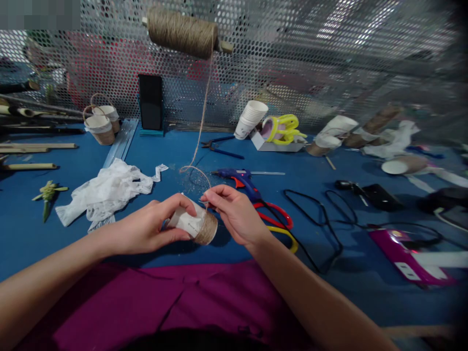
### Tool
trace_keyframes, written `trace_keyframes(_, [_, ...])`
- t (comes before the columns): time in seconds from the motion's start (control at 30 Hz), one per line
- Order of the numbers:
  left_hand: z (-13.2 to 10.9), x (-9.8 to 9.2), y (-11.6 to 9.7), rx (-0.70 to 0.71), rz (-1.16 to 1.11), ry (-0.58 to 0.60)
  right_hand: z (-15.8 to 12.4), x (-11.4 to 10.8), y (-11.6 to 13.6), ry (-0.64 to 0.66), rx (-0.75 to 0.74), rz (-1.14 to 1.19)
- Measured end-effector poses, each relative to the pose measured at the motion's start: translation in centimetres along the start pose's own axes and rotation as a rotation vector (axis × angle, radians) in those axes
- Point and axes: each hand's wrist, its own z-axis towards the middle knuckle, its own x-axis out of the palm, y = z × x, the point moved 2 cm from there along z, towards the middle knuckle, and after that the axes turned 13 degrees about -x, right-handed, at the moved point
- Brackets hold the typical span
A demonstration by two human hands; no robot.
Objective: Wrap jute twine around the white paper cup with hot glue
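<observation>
Blue surface (329, 273) spreads under everything, backed by a perforated metal screen (329, 58) on which a big spool of jute twine (183, 33) hangs, one strand dropping down toward the hands. White lace cloth (106, 192) lies crumpled at the left, well apart from a stack of white paper cups (251, 118) tipped over near the screen. A dark phone (150, 101) stands upright against the screen, and two small twine-wrapped cup baskets (100, 124) sit to its left. A blue glue gun (239, 178) lies just beyond the right hand, with red and yellow scissors (276, 219) beside that wrist and blue-handled pliers (219, 146) farther back. Near the front edge, the left hand (146, 229) is wrapped around a white paper cup (192, 224) held on its side, thumb on top and fingers below; the cup's right end is already banded with twine. The right hand (236, 214) touches the cup's wrapped end, thumb and forefinger pinched narrow on the twine strand (199, 173) that loops up from there.
</observation>
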Motion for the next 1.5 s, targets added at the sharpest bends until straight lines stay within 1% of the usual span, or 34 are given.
trace_keyframes(0.23, [-0.13,-0.06,-0.26,0.050,0.055,-0.033,-0.20,0.21,-0.12,0.021,0.040,-0.012])
trace_keyframes(0.43, [-0.24,-0.09,-0.46,0.033,0.065,-0.037,-0.40,0.35,-0.11,0.028,0.080,-0.012])
trace_keyframes(0.57, [-0.21,-0.09,-0.51,0.050,0.044,-0.046,-0.32,0.48,-0.26,0.041,0.084,-0.013])
trace_keyframes(0.7, [-0.10,-0.03,-0.29,0.050,-0.034,-0.045,-0.23,0.52,-0.53,0.043,0.072,-0.017])
trace_keyframes(0.87, [-0.01,0.02,-0.17,0.006,-0.191,-0.016,-0.30,0.55,-0.72,0.044,0.060,-0.019])
trace_keyframes(1.0, [0.12,0.11,-0.23,-0.006,-0.340,0.021,-0.29,0.61,-0.73,0.054,0.053,-0.037])
trace_keyframes(1.07, [0.16,0.17,-0.23,-0.008,-0.374,0.031,-0.29,0.62,-0.73,0.054,0.050,-0.048])
trace_keyframes(1.13, [0.14,0.20,-0.19,-0.009,-0.364,0.027,-0.30,0.63,-0.72,0.055,0.050,-0.049])
trace_keyframes(1.37, [-0.15,0.18,0.02,-0.014,-0.168,-0.015,-0.45,0.65,-0.56,0.070,0.066,-0.049])
trace_keyframes(1.5, [-0.17,0.18,0.12,-0.014,-0.128,-0.031,-0.40,0.62,-0.53,0.068,0.060,-0.055])
